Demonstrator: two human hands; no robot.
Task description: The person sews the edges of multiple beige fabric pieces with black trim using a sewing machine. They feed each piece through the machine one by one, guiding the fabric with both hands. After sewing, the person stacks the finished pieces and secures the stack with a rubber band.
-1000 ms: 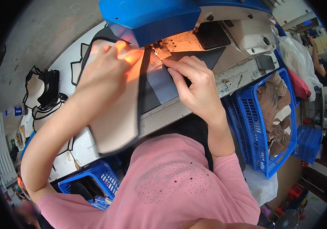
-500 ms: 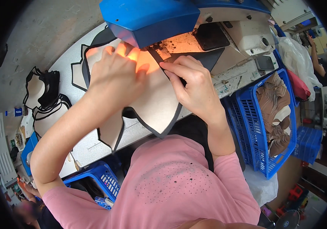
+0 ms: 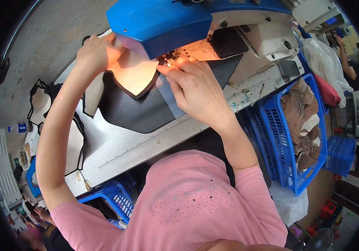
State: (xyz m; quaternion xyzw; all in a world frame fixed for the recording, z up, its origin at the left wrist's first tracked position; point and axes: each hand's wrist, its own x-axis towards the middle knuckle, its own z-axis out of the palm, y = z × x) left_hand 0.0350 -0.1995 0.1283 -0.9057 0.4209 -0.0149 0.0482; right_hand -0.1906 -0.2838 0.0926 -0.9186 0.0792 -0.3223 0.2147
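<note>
Under the lit head of a blue and white sewing machine (image 3: 158, 29) lies a cream, dark-edged fabric panel (image 3: 135, 77), its pointed end toward me. My left hand (image 3: 98, 52) is at the panel's far left, closed on its edge, fingertips partly hidden. Close to the needle area, my right hand (image 3: 198, 88) pinches the right edge of the work with thumb and forefinger. A black leather-like piece (image 3: 133, 113) with a grey-blue band spreads out below the panel and under the right hand. The needle itself is hidden.
More cream pieces with black edges (image 3: 72, 146) lie at the left of the table (image 3: 116, 154). A phone (image 3: 289, 68) rests by the machine base. Blue baskets stand at right, one with brown pieces (image 3: 301, 125), and another blue basket (image 3: 121, 201) sits below the table's front edge.
My left hand has moved left and away from me, turning the cream panel and drawing it farther back. More of the black piece and table now show. My right hand has shifted slightly left and nearer.
</note>
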